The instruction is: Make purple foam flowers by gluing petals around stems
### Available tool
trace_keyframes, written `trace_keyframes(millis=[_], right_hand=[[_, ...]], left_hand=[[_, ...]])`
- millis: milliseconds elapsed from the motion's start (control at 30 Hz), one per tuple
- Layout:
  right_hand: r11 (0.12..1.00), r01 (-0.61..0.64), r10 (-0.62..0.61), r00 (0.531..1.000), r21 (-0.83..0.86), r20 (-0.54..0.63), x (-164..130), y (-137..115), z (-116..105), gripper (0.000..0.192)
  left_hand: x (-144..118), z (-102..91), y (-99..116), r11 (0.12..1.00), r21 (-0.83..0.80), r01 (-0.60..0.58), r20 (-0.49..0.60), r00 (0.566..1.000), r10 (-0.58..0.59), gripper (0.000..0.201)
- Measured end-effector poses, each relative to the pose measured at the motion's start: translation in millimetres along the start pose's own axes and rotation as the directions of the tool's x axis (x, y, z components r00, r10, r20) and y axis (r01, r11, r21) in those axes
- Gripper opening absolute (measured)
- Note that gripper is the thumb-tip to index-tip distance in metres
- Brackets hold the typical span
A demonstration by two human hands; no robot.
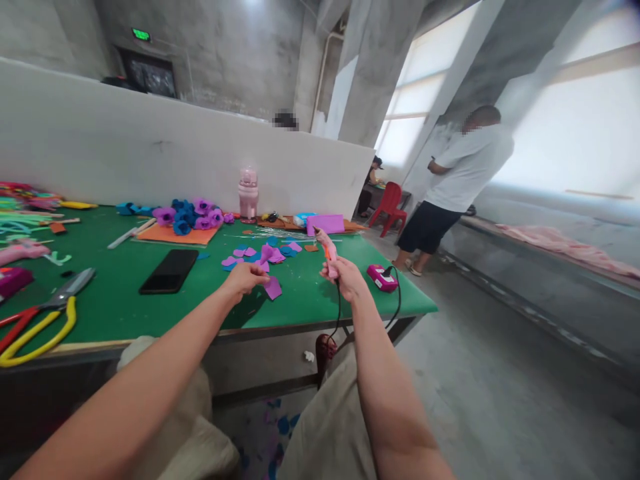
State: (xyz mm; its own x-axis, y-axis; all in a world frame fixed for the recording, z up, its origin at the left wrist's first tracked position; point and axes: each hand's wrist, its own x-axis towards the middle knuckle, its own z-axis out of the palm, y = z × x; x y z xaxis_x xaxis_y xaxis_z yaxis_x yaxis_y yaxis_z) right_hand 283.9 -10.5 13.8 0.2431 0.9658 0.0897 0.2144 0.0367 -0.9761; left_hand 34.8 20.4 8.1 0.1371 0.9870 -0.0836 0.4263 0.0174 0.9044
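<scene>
My right hand (343,275) is wrapped round a pink hot glue gun (328,245), nozzle up and to the left, its black cord hanging over the table edge. In a pinch, my left hand (245,280) holds a purple petal piece (273,287) just above the green tabletop (295,303). Behind the left hand lies a scatter of purple and blue petals (267,255). Farther back, finished-looking purple and blue flowers (185,217) rest on an orange sheet (170,233). A black phone (170,271) lies to the left of my left hand.
Red-and-yellow-handled shears (65,300) lie at the left front. A pink bottle (249,195) stands against the white partition (190,147). Thin wires and a purple block (325,224) lie at the back. A magenta power box (383,277) sits near the right edge. A person (463,173) stands at right.
</scene>
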Motion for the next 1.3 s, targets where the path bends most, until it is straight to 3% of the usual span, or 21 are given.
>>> trace_keyframes(millis=[67, 167, 233, 400, 533, 733, 933, 1100, 1300], right_hand=[[0.982, -0.036, 0.021, 0.997, 0.188, 0.078, -6.4, -5.0, 0.9, 0.023], [0.841, -0.199, 0.075, 0.964, 0.503, 0.255, -12.3, -6.8, 0.9, 0.029], [0.813, -0.237, 0.061, 0.943, 0.532, 0.327, -15.5, -5.4, 0.2, 0.029], [0.982, 0.023, -0.093, 0.923, 0.188, 0.373, -26.8, -4.4, -2.1, 0.033], [0.994, 0.099, -0.065, 0.883, -0.050, 0.464, -36.9, -9.0, 0.6, 0.034], [0.955, 0.214, -0.088, 0.864, -0.203, 0.496, -45.1, -15.7, 12.6, 0.034], [0.838, 0.356, -0.144, 0.876, -0.414, 0.461, -46.4, -21.2, 23.8, 0.024], [0.744, 0.449, -0.189, 0.852, -0.494, 0.489, -48.7, -27.4, 29.0, 0.022], [0.714, 0.465, -0.180, 0.844, -0.523, 0.506, -50.4, -27.8, 29.9, 0.026]], left_hand=[[3.1, -0.5, -4.5, 1.000, 0.007, 0.008, -0.010, 1.000, -0.008, 0.014], [7.7, -0.6, -9.4, 0.999, 0.036, -0.006, -0.007, 1.000, 0.007, 0.010], [10.8, -0.9, -11.2, 0.997, 0.063, -0.034, 0.009, 0.999, 0.033, 0.009], [19.9, -3.6, -15.5, 0.985, 0.127, -0.115, 0.050, 0.993, 0.110, 0.009], [25.4, -4.5, -21.8, 0.971, 0.202, -0.125, 0.050, 0.992, 0.118, 0.006], [26.3, -2.4, -25.4, 0.950, 0.274, -0.148, 0.063, 0.989, 0.136, 0.004], [23.4, -3.2, -22.0, 0.939, 0.301, -0.164, 0.069, 0.986, 0.150, 0.003], [18.3, -3.3, -17.7, 0.936, 0.310, -0.167, 0.075, 0.986, 0.152, 0.005], [16.1, -3.2, -14.5, 0.933, 0.320, -0.162, 0.075, 0.986, 0.146, 0.005]])
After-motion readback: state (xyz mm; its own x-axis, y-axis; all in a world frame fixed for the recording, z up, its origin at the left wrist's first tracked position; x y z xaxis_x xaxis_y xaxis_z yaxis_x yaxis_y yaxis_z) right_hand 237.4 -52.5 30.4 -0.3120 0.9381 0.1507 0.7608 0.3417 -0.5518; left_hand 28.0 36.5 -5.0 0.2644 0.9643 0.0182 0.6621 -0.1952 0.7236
